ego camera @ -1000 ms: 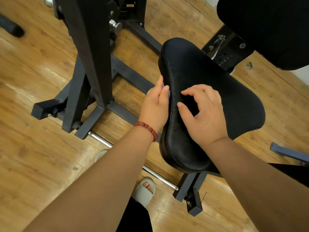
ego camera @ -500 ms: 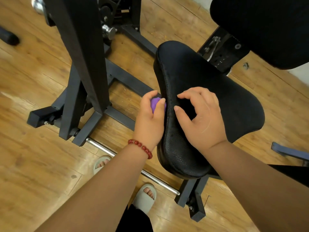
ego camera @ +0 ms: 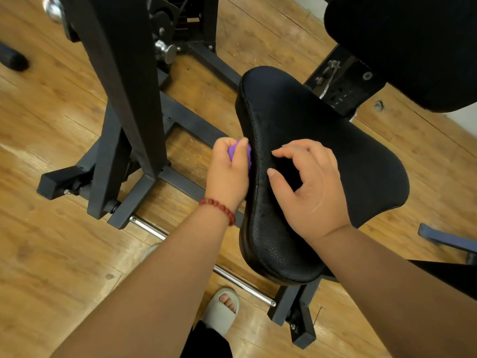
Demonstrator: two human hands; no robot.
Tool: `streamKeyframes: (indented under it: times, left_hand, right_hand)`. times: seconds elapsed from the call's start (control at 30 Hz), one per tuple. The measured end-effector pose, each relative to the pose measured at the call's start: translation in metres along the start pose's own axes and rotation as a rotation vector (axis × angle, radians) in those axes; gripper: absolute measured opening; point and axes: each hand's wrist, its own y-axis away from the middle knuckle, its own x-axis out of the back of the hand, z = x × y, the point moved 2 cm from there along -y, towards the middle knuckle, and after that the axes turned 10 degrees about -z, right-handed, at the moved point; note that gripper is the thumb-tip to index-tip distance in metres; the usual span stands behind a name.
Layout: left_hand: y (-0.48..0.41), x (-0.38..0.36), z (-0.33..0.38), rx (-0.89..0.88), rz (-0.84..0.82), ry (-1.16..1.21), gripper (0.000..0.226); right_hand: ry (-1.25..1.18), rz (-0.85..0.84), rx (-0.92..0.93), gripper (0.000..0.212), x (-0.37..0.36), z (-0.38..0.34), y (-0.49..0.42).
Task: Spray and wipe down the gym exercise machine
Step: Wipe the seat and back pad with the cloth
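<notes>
A black padded seat (ego camera: 348, 161) of the gym machine fills the middle of the view, its textured side edge facing me. My left hand (ego camera: 228, 174), with a red bead bracelet at the wrist, grips a bunched purple cloth (ego camera: 233, 151) and holds it against the seat's left side edge. My right hand (ego camera: 309, 182) rests on top of the seat, fingers curled with the tips on the padding, holding nothing. No spray bottle is in view.
The machine's black upright post (ego camera: 124, 81) and base frame (ego camera: 180, 117) stand to the left on a wooden floor. A chrome rod (ego camera: 232, 277) runs under the seat. A black back pad (ego camera: 402, 45) hangs at top right. My sandalled foot (ego camera: 222, 308) is below.
My left hand has slid back toward me along the seat's side edge, and the purple cloth now shows in its grip. My right hand has stayed on the seat top.
</notes>
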Motion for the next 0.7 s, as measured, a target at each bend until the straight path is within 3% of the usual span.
streamKeyframes:
  times: [0.1, 0.3, 0.57, 0.7]
  left_hand:
    - [-0.025, -0.003, 0.007, 0.106, 0.016, 0.024, 0.023]
    - [0.025, 0.005, -0.003, -0.062, -0.060, -0.052, 0.021]
    - [-0.050, 0.008, 0.024, 0.006, 0.050, -0.007, 0.023]
    - [-0.036, 0.007, 0.021, -0.003, 0.052, 0.017, 0.022]
  right_hand:
    - [-0.006, -0.002, -0.004, 0.034, 0.000, 0.000, 0.000]
    - [-0.029, -0.023, -0.003, 0.034, 0.000, 0.001, -0.002]
    - [-0.037, -0.155, -0.057, 0.042, 0.014, -0.005, -0.013]
    - [0.010, -0.155, -0.028, 0.041, 0.015, -0.004, -0.037]
